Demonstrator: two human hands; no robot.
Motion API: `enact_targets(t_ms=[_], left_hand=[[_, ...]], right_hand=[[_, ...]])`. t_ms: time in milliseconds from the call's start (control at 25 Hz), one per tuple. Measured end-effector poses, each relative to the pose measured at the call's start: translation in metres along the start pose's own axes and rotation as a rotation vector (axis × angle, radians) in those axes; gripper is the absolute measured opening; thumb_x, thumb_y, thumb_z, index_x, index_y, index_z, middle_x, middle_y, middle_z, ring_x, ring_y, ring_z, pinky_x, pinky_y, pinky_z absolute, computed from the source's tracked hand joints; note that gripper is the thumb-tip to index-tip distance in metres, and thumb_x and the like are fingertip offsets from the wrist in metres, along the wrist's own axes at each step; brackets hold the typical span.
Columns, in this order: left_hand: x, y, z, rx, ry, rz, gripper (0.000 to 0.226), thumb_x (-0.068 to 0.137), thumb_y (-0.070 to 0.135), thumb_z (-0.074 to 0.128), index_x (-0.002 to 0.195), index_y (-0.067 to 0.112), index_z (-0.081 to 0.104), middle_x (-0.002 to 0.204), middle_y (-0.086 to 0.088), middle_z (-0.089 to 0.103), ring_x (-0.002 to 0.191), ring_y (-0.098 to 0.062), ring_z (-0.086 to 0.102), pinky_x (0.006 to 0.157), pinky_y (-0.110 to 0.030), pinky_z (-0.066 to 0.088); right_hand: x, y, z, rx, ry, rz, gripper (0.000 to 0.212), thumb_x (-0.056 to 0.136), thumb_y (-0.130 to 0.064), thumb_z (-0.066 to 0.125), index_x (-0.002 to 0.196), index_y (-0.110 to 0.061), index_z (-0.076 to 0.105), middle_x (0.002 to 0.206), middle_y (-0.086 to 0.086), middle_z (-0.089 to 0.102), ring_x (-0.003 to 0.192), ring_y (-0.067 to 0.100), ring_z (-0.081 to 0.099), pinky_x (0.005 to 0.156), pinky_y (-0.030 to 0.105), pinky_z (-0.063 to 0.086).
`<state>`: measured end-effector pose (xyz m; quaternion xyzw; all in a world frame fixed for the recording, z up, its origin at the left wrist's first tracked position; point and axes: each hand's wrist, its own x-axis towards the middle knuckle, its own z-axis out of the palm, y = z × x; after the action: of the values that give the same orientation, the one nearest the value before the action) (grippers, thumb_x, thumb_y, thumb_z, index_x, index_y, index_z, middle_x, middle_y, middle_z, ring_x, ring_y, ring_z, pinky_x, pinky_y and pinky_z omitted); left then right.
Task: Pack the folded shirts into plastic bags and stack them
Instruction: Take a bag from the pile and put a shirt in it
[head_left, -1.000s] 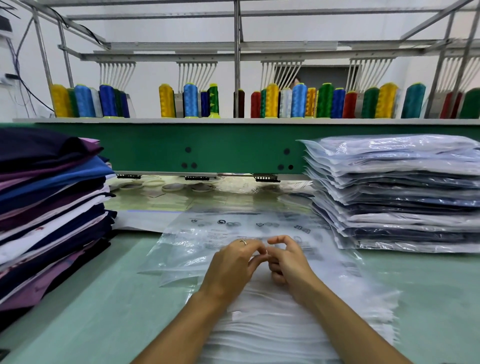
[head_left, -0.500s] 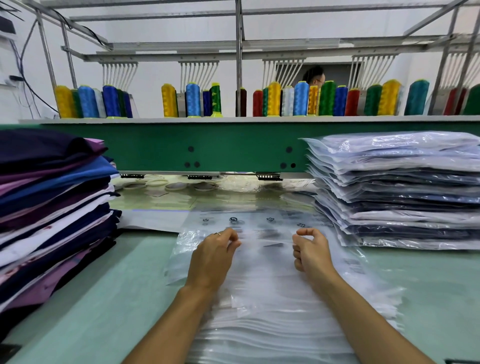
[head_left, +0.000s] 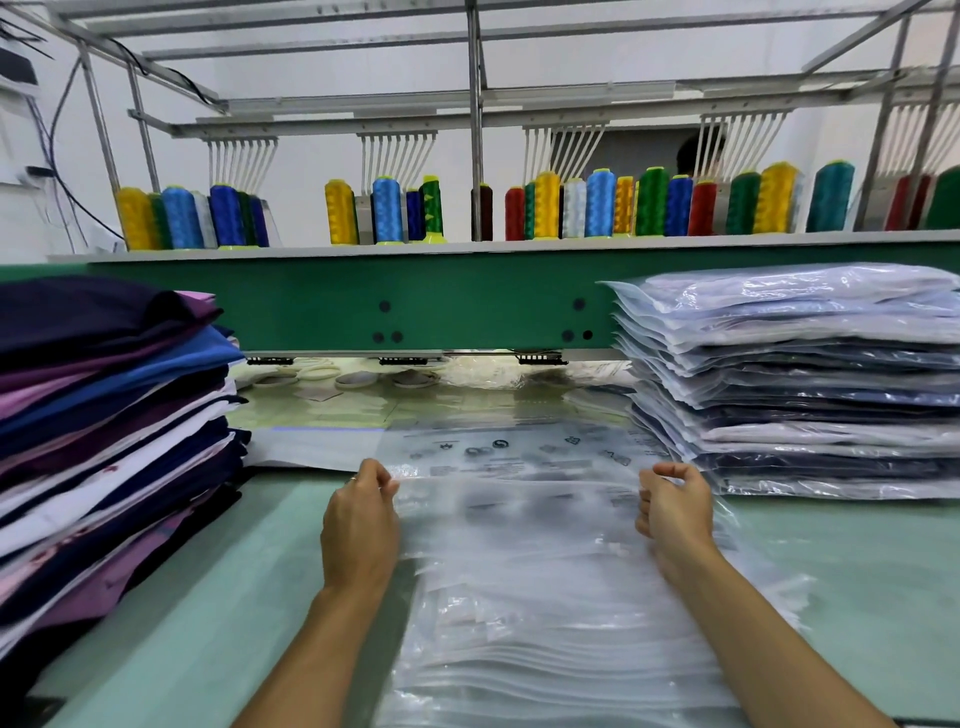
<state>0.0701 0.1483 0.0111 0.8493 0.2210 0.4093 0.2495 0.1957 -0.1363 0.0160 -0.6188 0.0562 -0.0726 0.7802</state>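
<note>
A pile of clear plastic bags (head_left: 545, 623) lies on the pale green table in front of me. The top plastic bag (head_left: 519, 499) is stretched wide at its mouth, with printed symbols on the flap beyond. My left hand (head_left: 358, 525) pinches its left edge and my right hand (head_left: 675, 514) pinches its right edge. A tall stack of folded shirts (head_left: 104, 431) in navy, purple, blue and white stands at the left. At the right sits a stack of bagged shirts (head_left: 795, 384).
A green machine beam (head_left: 415, 306) crosses behind the table, with a shelf of coloured thread cones (head_left: 597, 205) above it. Tape rolls and loose plastic lie under the beam. A person's head shows behind the cones at the right.
My hands were together at the middle of the bag's mouth; they have moved apart to its left and right edges, spreading the bag wide.
</note>
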Motion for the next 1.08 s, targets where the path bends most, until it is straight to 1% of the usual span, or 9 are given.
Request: enact_targets(t_ms=[160,320,400,520,720,840,920,1000,1080], left_hand=[[-0.003,-0.002,-0.002,0.024,0.004,-0.024,0.008,0.1,0.019,0.059,0.096,0.016,0.052,0.084,-0.006,0.065,0.088,-0.033,0.056,0.065,-0.039,0.04],[-0.007,-0.006,0.001,0.101,-0.182,0.228,0.028,0.093,0.03,0.072,0.12,0.027,0.067,0.114,0.006,0.069,0.125,-0.025,0.053,0.101,-0.039,0.04],[-0.011,-0.002,0.002,0.048,-0.24,0.243,0.007,0.091,0.032,0.073,0.096,0.036,0.071,0.101,0.019,0.07,0.108,-0.014,0.06,0.089,-0.03,0.042],[-0.011,-0.003,0.004,0.012,-0.243,0.157,0.021,0.085,0.032,0.078,0.071,0.037,0.063,0.08,0.023,0.065,0.086,-0.001,0.058,0.068,-0.021,0.04],[-0.012,0.0,0.003,-0.128,-0.23,0.119,0.034,0.076,0.043,0.084,0.065,0.029,0.055,0.078,0.02,0.06,0.073,-0.004,0.054,0.06,-0.028,0.042],[-0.016,0.005,0.003,-0.144,-0.256,0.156,0.032,0.083,0.045,0.078,0.066,0.029,0.056,0.074,0.017,0.06,0.07,-0.006,0.053,0.063,-0.032,0.046],[-0.017,0.007,0.003,-0.142,-0.22,0.159,0.025,0.087,0.036,0.076,0.071,0.028,0.058,0.073,0.015,0.062,0.071,-0.006,0.056,0.067,-0.035,0.05],[-0.017,0.01,0.003,-0.141,-0.15,0.167,0.02,0.09,0.029,0.074,0.077,0.028,0.058,0.074,0.016,0.063,0.073,-0.003,0.058,0.068,-0.034,0.052],[-0.015,0.013,0.001,-0.15,-0.076,0.177,0.017,0.092,0.024,0.07,0.082,0.028,0.057,0.077,0.016,0.064,0.072,-0.003,0.06,0.066,-0.034,0.053]], right_hand=[[-0.001,0.006,0.0,-0.029,-0.042,-0.026,0.012,0.098,-0.004,0.054,0.099,-0.015,0.05,0.059,-0.001,0.039,0.048,0.012,0.029,0.039,0.025,0.025],[-0.004,0.009,0.0,-0.061,-0.103,-0.043,0.011,0.097,-0.002,0.054,0.101,-0.012,0.054,0.057,-0.001,0.041,0.047,0.012,0.031,0.04,0.026,0.026],[-0.005,0.01,0.001,-0.083,-0.121,-0.055,0.008,0.097,-0.003,0.053,0.1,-0.009,0.055,0.056,-0.002,0.042,0.048,0.013,0.032,0.04,0.026,0.026],[-0.008,0.012,0.002,-0.183,-0.146,-0.136,0.006,0.099,-0.008,0.053,0.095,-0.008,0.057,0.066,0.004,0.047,0.054,0.016,0.037,0.045,0.029,0.031],[-0.024,0.016,0.011,-0.512,-0.188,-0.401,0.017,0.098,-0.03,0.062,0.083,-0.022,0.064,0.102,0.002,0.053,0.092,0.018,0.055,0.077,0.035,0.048],[-0.03,0.015,0.01,-0.74,-0.216,-0.491,0.022,0.09,-0.054,0.066,0.086,-0.032,0.067,0.121,-0.007,0.042,0.121,0.012,0.037,0.089,0.033,0.042],[-0.036,0.011,0.01,-0.879,-0.195,-0.621,0.027,0.086,-0.059,0.068,0.091,-0.033,0.068,0.122,-0.012,0.042,0.124,0.009,0.034,0.101,0.036,0.037],[-0.041,0.012,0.012,-0.963,-0.188,-0.832,0.02,0.088,-0.046,0.073,0.097,-0.03,0.064,0.11,-0.014,0.057,0.113,0.009,0.049,0.102,0.036,0.035],[-0.044,0.01,0.015,-0.978,-0.219,-0.98,0.019,0.088,-0.015,0.073,0.099,-0.022,0.059,0.092,-0.007,0.066,0.089,0.018,0.063,0.083,0.035,0.045]])
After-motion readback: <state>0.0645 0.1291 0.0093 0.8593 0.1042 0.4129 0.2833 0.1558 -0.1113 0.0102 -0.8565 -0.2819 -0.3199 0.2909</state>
